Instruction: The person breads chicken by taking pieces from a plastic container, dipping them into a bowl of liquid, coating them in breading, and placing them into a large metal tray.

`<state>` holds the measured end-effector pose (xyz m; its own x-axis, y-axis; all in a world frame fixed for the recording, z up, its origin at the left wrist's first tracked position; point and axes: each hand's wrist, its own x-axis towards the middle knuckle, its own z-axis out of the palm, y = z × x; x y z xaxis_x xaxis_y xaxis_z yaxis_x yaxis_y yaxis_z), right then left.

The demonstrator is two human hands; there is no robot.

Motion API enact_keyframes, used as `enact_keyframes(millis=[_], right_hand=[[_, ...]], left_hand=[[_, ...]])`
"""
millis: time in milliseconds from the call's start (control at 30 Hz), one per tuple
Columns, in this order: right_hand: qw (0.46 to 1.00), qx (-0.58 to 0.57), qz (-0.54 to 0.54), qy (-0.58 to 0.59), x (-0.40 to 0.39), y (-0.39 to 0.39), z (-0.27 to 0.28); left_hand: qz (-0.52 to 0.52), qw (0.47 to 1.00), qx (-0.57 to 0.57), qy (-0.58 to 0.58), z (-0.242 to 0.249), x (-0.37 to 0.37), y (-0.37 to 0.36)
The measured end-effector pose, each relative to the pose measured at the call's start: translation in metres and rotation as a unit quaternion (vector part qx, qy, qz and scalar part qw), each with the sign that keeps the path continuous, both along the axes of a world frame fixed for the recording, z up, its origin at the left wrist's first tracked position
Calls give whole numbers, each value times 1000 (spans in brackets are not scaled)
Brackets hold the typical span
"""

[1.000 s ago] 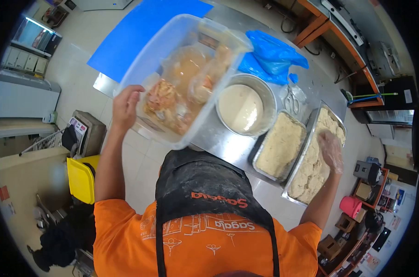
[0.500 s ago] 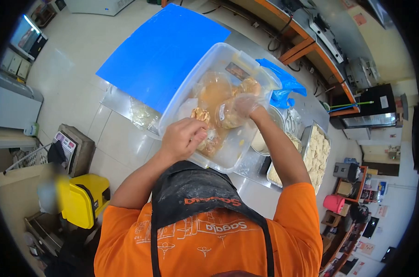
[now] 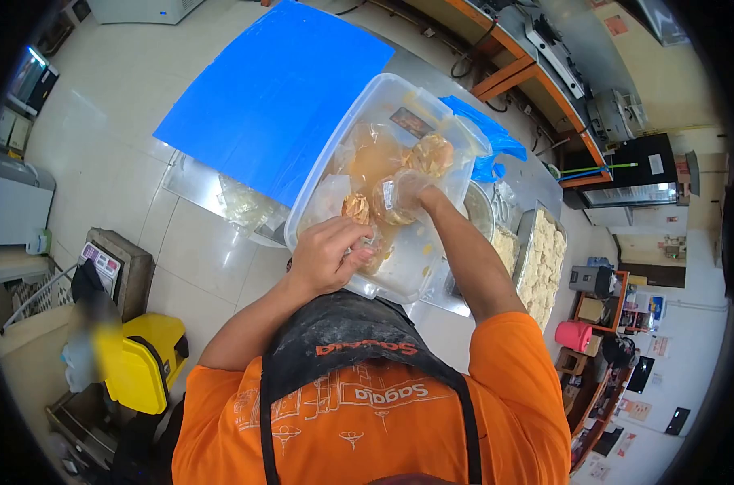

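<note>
A translucent plastic tub (image 3: 415, 271) sits in front of me, tilted in view, with several clear bags of brown contents inside. My left hand (image 3: 330, 252), bare, has its fingers curled around a clear plastic bag (image 3: 370, 252) at the tub's near side. My right hand (image 3: 415, 192), in a clear plastic glove, reaches into the tub and grips a bag with a white label (image 3: 388, 194). Beside these lie a golden-brown bundle (image 3: 355, 208), a larger bag of brown contents (image 3: 375, 153) and another round wrapped bundle (image 3: 431, 153). My fingers partly hide both held bags.
A blue board (image 3: 278, 97) lies left of the tub on the steel table. To the right are a blue plastic bag (image 3: 488, 141), a metal bowl (image 3: 482, 208) and a tray of pale, lumpy dough (image 3: 542, 263). A yellow bin (image 3: 140, 364) stands on the floor at left.
My right hand has shifted slightly left and down in the tub with the labelled bag. My left hand stays closed at the near side. The whole view has shifted slightly.
</note>
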<state>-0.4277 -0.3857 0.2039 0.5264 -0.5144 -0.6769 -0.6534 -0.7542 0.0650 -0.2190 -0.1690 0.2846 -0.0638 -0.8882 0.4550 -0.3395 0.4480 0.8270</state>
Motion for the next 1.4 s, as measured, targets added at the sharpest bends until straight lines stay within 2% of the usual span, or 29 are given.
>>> enact_keyframes(millis=[100, 200, 300, 400, 500, 533, 800, 967, 1000, 1100, 1167, 1200, 1300, 1400], right_hand=[[987, -38, -7, -158, -19, 0, -21], [983, -54, 17, -175, -24, 1, -22], [998, -37, 8, -49, -17, 1, -14], [992, 48, 34, -108, -10, 5, 9], [989, 13, 149, 19, -24, -6, -21], [988, 15, 152, 31, -29, -10, -24], [994, 55, 14, -97, -52, -1, 27], [986, -28, 10, -165, -58, 19, 26], [986, -36, 12, -164, -53, 24, 28], [996, 31, -3, -79, -10, 30, 56], [994, -14, 105, -17, -18, 14, -6], [986, -35, 163, 16, -13, 14, -9], [998, 19, 45, -35, -14, 16, -2], [986, 48, -100, -126, -22, 26, 21]], left_hand=[[1, 1000, -1, 5, -1, 0, 0], [1, 1000, -2, 1, -3, 2, 0], [-8, 1000, 6, -3, 1, 1, 0], [-12, 1000, 9, -12, 2, 2, -1], [-9, 1000, 6, -5, -1, 1, 0], [-5, 1000, 5, 1, -1, 1, 0], [-6, 1000, 1, 2, -1, 2, 0], [-16, 1000, 2, -7, -1, 1, -1], [-17, 1000, 1, -6, 0, 1, -1], [-20, 1000, -8, -11, -1, -3, -3], [-22, 1000, -10, -11, -3, -3, -4], [-22, 1000, -7, -9, -3, -3, -3], [-11, 1000, -13, -4, -3, -1, -4], [-9, 1000, -5, -6, -5, 0, 0]])
